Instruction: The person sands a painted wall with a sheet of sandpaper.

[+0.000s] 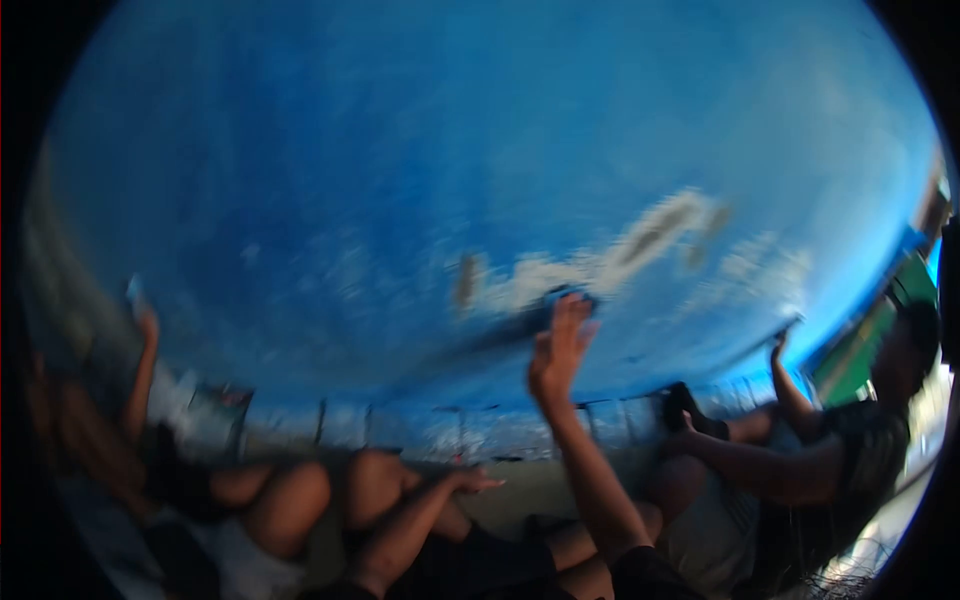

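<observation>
My right hand [563, 350] is raised against a large blue painted surface [450, 150], its fingers upward and smeared by motion. Under its fingertips is a small dark bluish thing [572, 297], pressed to the paint; its kind is too blurred to tell. Just above it runs a whitish worn patch [600, 272] with brown-grey spots. Low in the middle, my left hand [475, 482] rests near my bent knee [375, 490], fingers stretched out, with nothing visible in it.
At the right a seated person [840, 450] reaches to the surface with a dark tool [785, 328]. Another person's raised hand [148, 325] at the left holds a small pale-blue thing [133, 290]. A tangle of wire [850, 580] lies lower right.
</observation>
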Tool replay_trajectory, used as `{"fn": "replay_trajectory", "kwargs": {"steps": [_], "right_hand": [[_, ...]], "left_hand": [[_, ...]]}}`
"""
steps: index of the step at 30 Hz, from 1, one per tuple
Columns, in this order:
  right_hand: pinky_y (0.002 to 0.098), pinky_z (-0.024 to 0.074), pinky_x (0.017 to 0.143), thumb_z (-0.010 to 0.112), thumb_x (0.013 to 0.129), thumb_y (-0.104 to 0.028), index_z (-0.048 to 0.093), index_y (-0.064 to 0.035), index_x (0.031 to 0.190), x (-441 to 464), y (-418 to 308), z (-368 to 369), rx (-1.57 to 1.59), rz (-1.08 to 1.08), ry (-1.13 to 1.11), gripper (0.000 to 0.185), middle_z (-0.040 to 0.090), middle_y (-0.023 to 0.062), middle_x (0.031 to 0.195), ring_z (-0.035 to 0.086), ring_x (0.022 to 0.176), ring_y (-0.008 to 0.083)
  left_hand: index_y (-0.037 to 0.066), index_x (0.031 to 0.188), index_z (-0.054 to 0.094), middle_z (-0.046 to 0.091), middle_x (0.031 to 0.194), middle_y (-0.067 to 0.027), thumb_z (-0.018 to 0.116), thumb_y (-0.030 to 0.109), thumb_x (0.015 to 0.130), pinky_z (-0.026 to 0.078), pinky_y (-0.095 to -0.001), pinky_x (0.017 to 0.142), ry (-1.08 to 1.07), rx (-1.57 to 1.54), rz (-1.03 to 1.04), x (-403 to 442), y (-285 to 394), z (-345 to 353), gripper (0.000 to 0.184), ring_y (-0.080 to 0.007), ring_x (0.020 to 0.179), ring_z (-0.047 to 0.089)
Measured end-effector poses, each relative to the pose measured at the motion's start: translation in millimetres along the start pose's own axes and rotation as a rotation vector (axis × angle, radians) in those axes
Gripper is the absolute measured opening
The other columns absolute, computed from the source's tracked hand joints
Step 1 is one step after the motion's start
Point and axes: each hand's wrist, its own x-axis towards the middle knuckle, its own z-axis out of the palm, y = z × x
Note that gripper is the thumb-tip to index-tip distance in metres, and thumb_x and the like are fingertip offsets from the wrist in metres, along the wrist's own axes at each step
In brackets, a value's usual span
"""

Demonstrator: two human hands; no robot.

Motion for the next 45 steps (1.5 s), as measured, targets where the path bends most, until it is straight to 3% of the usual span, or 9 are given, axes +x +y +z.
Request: {"fn": "replay_trajectory", "kwargs": {"steps": [3,6,8,12,26,35,38,42,45], "right_hand": [[0.0520,-0.0061,0.112,0.015,0.100,-0.043,0.026,-0.0091,0.146,23.6,-3.7,-1.1,0.009,-0.035,0.073,0.058,0.018,0.0121,0.154,0.008,0.144,0.0288],[0.0516,-0.0031,0.113,0.016,0.100,-0.044,0.028,-0.0095,0.145,63.1,-7.6,-13.2,-0.052,-0.093,0.185,0.058,0.020,0.0118,0.153,0.009,0.144,0.0282],[0.0510,-0.0017,0.113,0.017,0.100,-0.045,0.028,-0.0102,0.146,82.2,-13.8,-18.7,-0.054,-0.090,0.243,0.059,0.021,0.0108,0.153,0.010,0.143,0.0276],[0.0484,0.0040,0.114,0.019,0.102,-0.039,0.028,-0.0102,0.146,107.1,-9.3,-20.4,-0.087,-0.150,0.359,0.053,0.026,0.0107,0.152,0.013,0.143,0.0292],[0.0537,0.0047,0.114,0.016,0.100,-0.046,0.028,-0.0134,0.146,61.5,4.1,23.8,-0.257,-0.063,0.422,0.058,0.025,0.0097,0.151,0.018,0.142,0.0263],[0.0485,0.0015,0.113,0.034,0.099,-0.021,0.034,-0.0043,0.142,-26.6,-13.4,-1.4,0.017,0.086,-0.109,0.046,0.025,0.0156,0.151,0.015,0.143,0.0292],[0.0523,0.0087,0.113,0.042,0.094,-0.010,0.032,-0.0054,0.143,-112.5,25.5,-11.3,0.166,0.213,-0.432,0.050,0.030,0.0187,0.148,0.020,0.140,0.0359],[0.0699,0.0044,0.104,0.025,0.097,-0.050,0.026,-0.0105,0.146,-293.6,66.1,3.3,0.189,0.607,-0.950,0.063,0.025,0.0150,0.151,0.018,0.138,0.0436],[0.0670,0.0018,0.106,0.026,0.096,-0.054,0.024,-0.0097,0.146,-209.1,-3.7,-61.1,0.323,0.765,-1.013,0.067,0.025,0.0156,0.150,0.017,0.141,0.0363]], "left_hand": [[0.010,0.124,0.049,0.056,0.074,-0.0130,0.043,0.053,0.092,0.044,-0.0378,0.064,-0.071,-0.412,-0.475,-0.3,50.3,-34.1,0.054,-0.0212,0.069,0.055],[-0.007,0.094,0.061,0.062,0.078,-0.0185,0.046,0.073,0.081,0.045,-0.0436,0.061,0.078,-0.468,-0.541,-11.1,78.2,-56.5,0.082,-0.0281,0.072,0.059],[-0.007,0.097,0.062,0.062,0.081,-0.0204,0.048,0.070,0.082,0.045,-0.0450,0.063,0.067,-0.520,-0.536,-10.5,81.7,-56.6,0.080,-0.0318,0.075,0.060],[0.007,0.054,0.051,0.046,0.049,-0.0093,0.056,0.065,0.081,0.035,-0.0387,0.042,-0.086,-0.691,-0.498,-14.9,82.2,-74.7,0.064,-0.0205,0.043,0.044],[0.010,0.051,0.043,0.032,0.042,0.0001,0.055,0.063,0.083,0.021,-0.0287,0.036,-0.405,-1.034,-0.288,-2.0,88.6,-90.4,0.063,-0.0116,0.033,0.023],[0.012,0.048,0.042,0.036,0.042,-0.0002,0.055,0.071,0.077,0.026,-0.0306,0.034,-0.383,-0.918,-0.418,-5.5,85.7,-77.2,0.067,-0.0125,0.033,0.031],[0.013,0.052,0.043,0.034,0.040,0.0024,0.054,0.069,0.079,0.022,-0.0258,0.030,-0.041,-0.984,-0.601,-32.2,119.3,-91.8,0.064,-0.0097,0.030,0.031],[0.016,0.046,0.033,0.030,0.039,0.0035,0.049,0.061,0.088,0.017,-0.0226,0.029,-0.033,-1.040,-0.627,-58.7,105.0,-101.3,0.064,-0.0052,0.029,0.025],[0.017,0.049,0.033,0.027,0.040,0.0056,0.049,0.052,0.093,0.015,-0.0219,0.029,0.086,-1.221,-0.673,-91.9,112.0,-119.6,0.058,-0.0041,0.031,0.021]]}}
